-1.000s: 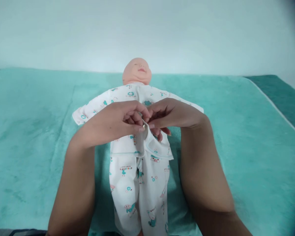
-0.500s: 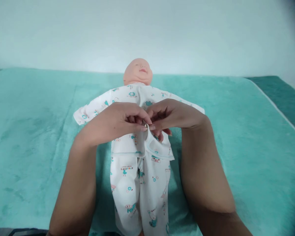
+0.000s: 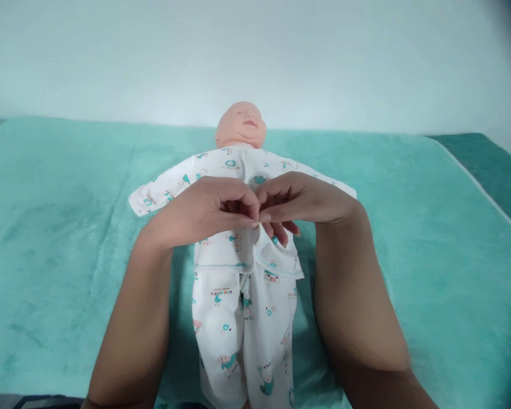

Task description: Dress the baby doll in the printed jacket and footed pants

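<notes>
A baby doll (image 3: pixel 241 126) lies on its back, head away from me, dressed in a white printed top (image 3: pixel 223 255) and matching trousers (image 3: pixel 221 335). Over the doll's belly, my left hand (image 3: pixel 215 204) pinches the front edge of the top between thumb and forefinger. My right hand (image 3: pixel 296 199) pinches the same edge from the other side, its thumb tip against the left fingertips. The cloth below the fingers is lifted in a small fold. Whatever fastening lies between the fingertips is hidden by them.
Under the doll spreads a green blanket (image 3: pixel 59 255) with a pale edge at the right. A darker green surface (image 3: pixel 489 165) shows beyond that edge. A pale wall (image 3: pixel 255 57) rises behind. Something dark (image 3: pixel 38 402) lies at the lower left edge.
The fingertips have closed together over the top's edge, covering the small loop of cloth that showed between them. The doll lies as before, with only a slight shift of the view.
</notes>
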`<state>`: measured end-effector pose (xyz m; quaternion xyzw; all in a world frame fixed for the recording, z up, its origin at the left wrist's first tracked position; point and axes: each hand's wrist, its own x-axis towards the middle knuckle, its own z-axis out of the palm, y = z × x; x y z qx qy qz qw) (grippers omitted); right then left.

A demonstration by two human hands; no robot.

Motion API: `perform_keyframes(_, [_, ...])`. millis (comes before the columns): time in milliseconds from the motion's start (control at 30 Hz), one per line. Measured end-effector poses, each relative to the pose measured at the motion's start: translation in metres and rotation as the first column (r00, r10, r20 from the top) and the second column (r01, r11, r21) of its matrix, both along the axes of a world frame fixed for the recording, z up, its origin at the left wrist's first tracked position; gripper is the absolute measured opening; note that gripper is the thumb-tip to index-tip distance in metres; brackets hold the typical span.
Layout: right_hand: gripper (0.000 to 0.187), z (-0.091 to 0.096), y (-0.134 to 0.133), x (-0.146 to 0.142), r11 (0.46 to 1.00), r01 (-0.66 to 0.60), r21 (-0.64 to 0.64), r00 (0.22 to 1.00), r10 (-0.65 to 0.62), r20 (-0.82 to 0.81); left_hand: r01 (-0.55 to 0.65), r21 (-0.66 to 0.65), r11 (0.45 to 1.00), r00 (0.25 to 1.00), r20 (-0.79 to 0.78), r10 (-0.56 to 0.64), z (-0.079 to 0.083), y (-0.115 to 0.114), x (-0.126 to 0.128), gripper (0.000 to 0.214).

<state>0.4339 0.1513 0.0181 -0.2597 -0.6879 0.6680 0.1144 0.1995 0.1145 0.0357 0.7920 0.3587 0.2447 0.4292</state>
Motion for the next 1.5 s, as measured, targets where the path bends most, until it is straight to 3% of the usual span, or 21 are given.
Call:
perform_keyframes(233, [0.023, -0.001, 0.001, -0.001, 1.0, 0.001, 0.002, 0.999, -0.001, -0.036, 0.024, 0.06, 0.998, 0.992, 0.12, -0.031, -0.006, 0.002, 0.003, 0.007])
perform_keyframes(567, [0.021, -0.002, 0.001, -0.002, 1.0, -0.019, 0.024, 0.998, 0.021, -0.057, 0.072, 0.056, 0.996, 0.987, 0.137, -0.079, -0.011, 0.006, -0.002, 0.004])
perform_keyframes(933, [0.022, -0.006, 0.003, -0.003, 1.0, -0.016, 0.013, 0.995, 0.017, -0.099, 0.08, -0.021, 0.997, 0.984, 0.164, -0.076, -0.011, 0.007, -0.006, 0.009])
perform_keyframes(1100, [0.024, -0.005, 0.001, -0.002, 1.0, -0.004, 0.029, 0.994, 0.007, -0.106, 0.01, -0.116, 0.993, 0.967, 0.254, 0.02, -0.013, 0.006, -0.002, 0.031])
perform_keyframes(1233, [0.026, -0.005, -0.005, -0.005, 0.986, 0.151, 0.068, 0.979, -0.14, -0.148, -0.129, -0.123, 0.984, 0.943, 0.291, 0.16, -0.018, 0.004, 0.01, 0.032])
perform_keyframes(1300, [0.027, -0.008, -0.013, -0.01, 0.957, 0.274, 0.095, 0.949, -0.253, -0.187, -0.283, -0.084, 0.955, 0.884, 0.363, 0.294, -0.027, -0.002, 0.014, 0.033])
perform_keyframes(1367, [0.026, -0.015, -0.028, -0.016, 0.892, 0.432, 0.13, 0.89, -0.399, -0.222, -0.487, -0.051, 0.872, 0.762, 0.462, 0.453, -0.043, -0.017, 0.011, 0.036])
perform_keyframes(1433, [0.022, -0.029, -0.052, -0.02, 0.743, 0.641, 0.191, 0.763, -0.591, -0.262, -0.647, -0.052, 0.761, 0.631, 0.523, 0.572, -0.063, -0.042, 0.001, 0.038])
perform_keyframes(1500, [0.017, -0.049, -0.084, -0.021, 0.493, 0.826, 0.274, 0.563, -0.753, -0.342, -0.664, -0.055, 0.746, 0.66, 0.427, 0.619, -0.086, -0.076, -0.015, 0.034])
